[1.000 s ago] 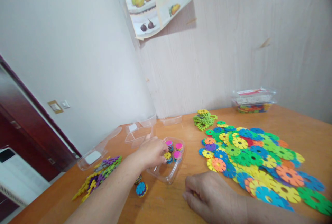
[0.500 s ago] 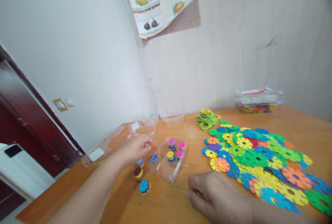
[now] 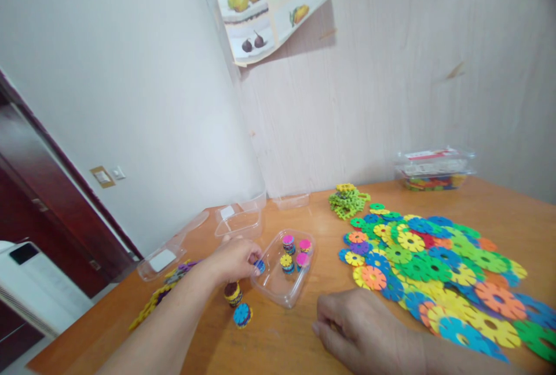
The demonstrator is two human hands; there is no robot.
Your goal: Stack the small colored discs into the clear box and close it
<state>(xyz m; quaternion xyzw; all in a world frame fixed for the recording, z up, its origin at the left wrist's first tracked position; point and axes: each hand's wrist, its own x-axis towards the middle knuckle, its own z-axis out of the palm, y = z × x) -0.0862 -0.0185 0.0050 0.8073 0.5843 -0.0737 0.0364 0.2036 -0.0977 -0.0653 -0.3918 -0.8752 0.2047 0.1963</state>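
My left hand (image 3: 234,259) is closed in a pinch on a small blue-topped stack of discs (image 3: 259,266) at the left rim of a clear plastic tray (image 3: 282,292). Inside the tray stand three small stacks with pink and yellow tops (image 3: 293,251). Just below my left hand, two more small stacks stand on the table, a yellow-banded stack (image 3: 233,293) and a blue-topped table stack (image 3: 242,315). My right hand (image 3: 362,331) rests on the table in front of the tray, fingers curled down; whether it holds anything is hidden.
A wide spread of large coloured flower discs (image 3: 434,265) covers the right of the wooden table (image 3: 278,346). A green disc pile (image 3: 346,199) lies behind it. Empty clear containers (image 3: 238,221) and a lid (image 3: 161,259) sit at the back left, a filled clear box (image 3: 434,169) far right. Purple and yellow pieces (image 3: 163,294) lie left.
My left hand drew back out of the tray to the left, then returned to the tray's left rim and closed on the blue-topped stack. My right hand stayed put.
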